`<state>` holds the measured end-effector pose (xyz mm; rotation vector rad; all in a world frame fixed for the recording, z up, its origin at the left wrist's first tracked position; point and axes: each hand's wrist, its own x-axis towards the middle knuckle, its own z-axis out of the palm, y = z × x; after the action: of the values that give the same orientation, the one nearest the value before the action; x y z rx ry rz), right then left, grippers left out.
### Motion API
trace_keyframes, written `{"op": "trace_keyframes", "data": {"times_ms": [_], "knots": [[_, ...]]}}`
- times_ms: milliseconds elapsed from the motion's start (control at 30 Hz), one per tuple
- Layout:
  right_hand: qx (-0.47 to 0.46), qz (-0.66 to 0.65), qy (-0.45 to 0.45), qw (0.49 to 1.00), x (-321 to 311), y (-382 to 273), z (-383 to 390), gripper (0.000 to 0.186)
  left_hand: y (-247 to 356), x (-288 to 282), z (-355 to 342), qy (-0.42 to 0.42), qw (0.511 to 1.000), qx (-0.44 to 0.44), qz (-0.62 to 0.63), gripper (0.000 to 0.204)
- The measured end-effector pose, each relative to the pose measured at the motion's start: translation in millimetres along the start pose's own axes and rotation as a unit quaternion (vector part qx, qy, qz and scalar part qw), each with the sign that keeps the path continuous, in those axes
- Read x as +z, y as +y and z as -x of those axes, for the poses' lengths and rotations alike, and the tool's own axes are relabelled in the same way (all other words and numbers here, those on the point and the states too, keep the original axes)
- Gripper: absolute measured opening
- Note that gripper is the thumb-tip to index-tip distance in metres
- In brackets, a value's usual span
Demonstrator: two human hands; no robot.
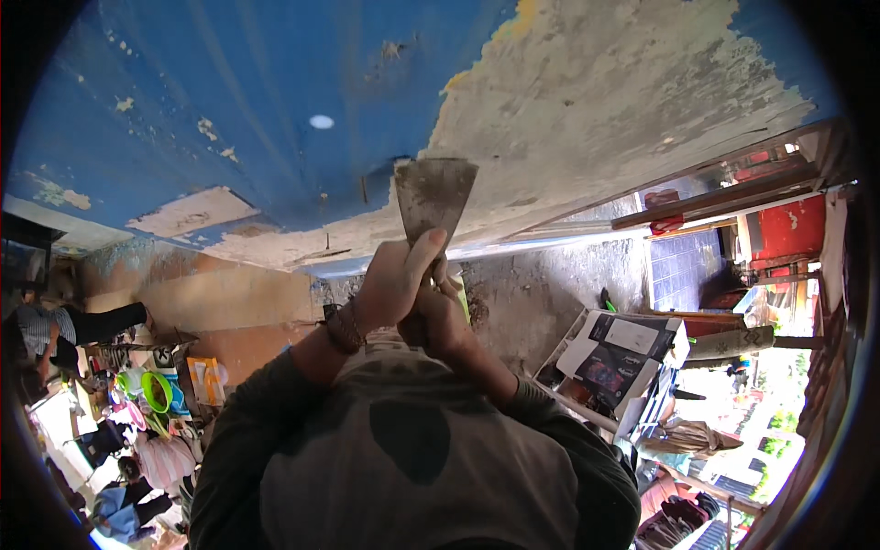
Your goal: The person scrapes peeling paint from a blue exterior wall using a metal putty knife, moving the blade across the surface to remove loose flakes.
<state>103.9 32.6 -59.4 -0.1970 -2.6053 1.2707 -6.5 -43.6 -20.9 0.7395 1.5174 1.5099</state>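
Observation:
A wide metal scraper (434,196) with a dirty, stained blade points up against a painted overhead surface. Its blade edge meets the line where blue paint (238,101) ends and bare grey plaster (623,82) begins. My left hand (392,278) wraps the handle from the left, thumb up along the blade's base, with a beaded bracelet (343,325) on the wrist. My right hand (438,320) grips the handle just below and behind it. Both forearms, in dark green sleeves, rise from my chest.
The blue paint is flaking, with a bare patch (191,211) at the left. A cardboard box (625,353) lies on a rack at the right, below a red object (790,229). Another person (64,325) and green plastic bowls (156,390) are at the far left.

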Motion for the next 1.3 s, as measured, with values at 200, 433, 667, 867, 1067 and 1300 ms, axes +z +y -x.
{"op": "trace_keyframes", "data": {"times_ms": [200,433,667,867,1067,1300], "knots": [[-0.081,-0.004,0.080,0.993,9.0,2.4,0.9,0.006,-6.3,3.2,-1.4,0.046,0.998,0.025,0.031,0.052],[-0.051,-0.017,0.076,0.996,19.6,14.4,9.2,0.003,-2.7,12.0,3.7,0.036,0.994,0.005,0.101,0.054],[0.029,-0.100,0.024,0.994,-1.9,-5.8,-2.5,0.008,5.2,11.0,-1.8,0.049,0.991,0.003,0.127,0.055],[0.324,-0.344,0.036,0.880,-0.4,-3.2,-11.3,0.001,7.5,10.3,-3.8,0.093,0.994,0.048,0.023,0.053],[-0.187,0.028,0.136,0.972,3.6,14.2,-3.2,0.005,16.9,19.0,5.5,0.065,0.993,0.050,0.086,0.052],[0.298,-0.422,0.015,0.856,-11.8,-30.0,10.8,0.009,8.2,25.1,10.1,0.063,0.986,0.001,0.154,0.052]]}}
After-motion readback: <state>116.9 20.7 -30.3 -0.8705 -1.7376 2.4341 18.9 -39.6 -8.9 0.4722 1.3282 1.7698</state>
